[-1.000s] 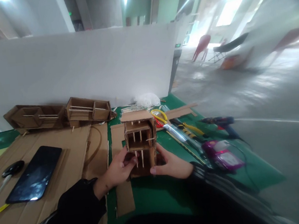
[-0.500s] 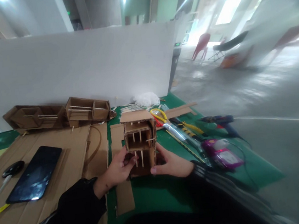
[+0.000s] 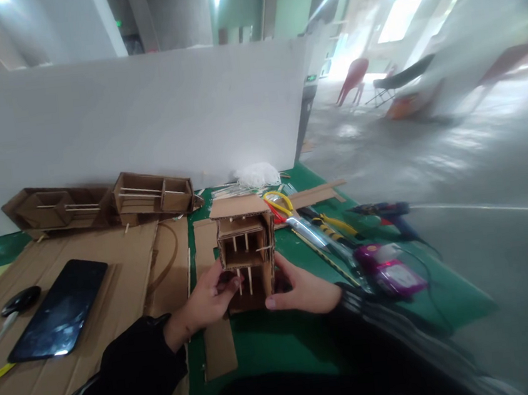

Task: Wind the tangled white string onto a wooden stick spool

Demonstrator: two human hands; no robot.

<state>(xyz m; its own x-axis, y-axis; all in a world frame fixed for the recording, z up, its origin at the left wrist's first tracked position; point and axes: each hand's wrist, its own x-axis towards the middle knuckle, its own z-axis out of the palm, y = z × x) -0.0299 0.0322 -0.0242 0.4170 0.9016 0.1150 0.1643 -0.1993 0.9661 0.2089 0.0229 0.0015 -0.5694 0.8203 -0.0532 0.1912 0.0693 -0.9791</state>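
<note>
A small cardboard box structure with compartments and thin wooden sticks inside stands upright at the middle of the green table. My left hand grips its lower left side, the fingertips reaching by the sticks in the bottom compartment. On the lower right side, my right hand holds the same box, thumb on the front edge and the other fingers partly hidden behind the wall. A narrow cardboard strip lies under and left of the box.
Two cardboard structures sit at the back left. A phone lies on a cardboard sheet. Right of the box are scissors, yellow-handled pliers, a purple device and a dark power tool. A white panel stands behind.
The whole view has shifted very slightly. Both hands keep the same hold on the cardboard box.
</note>
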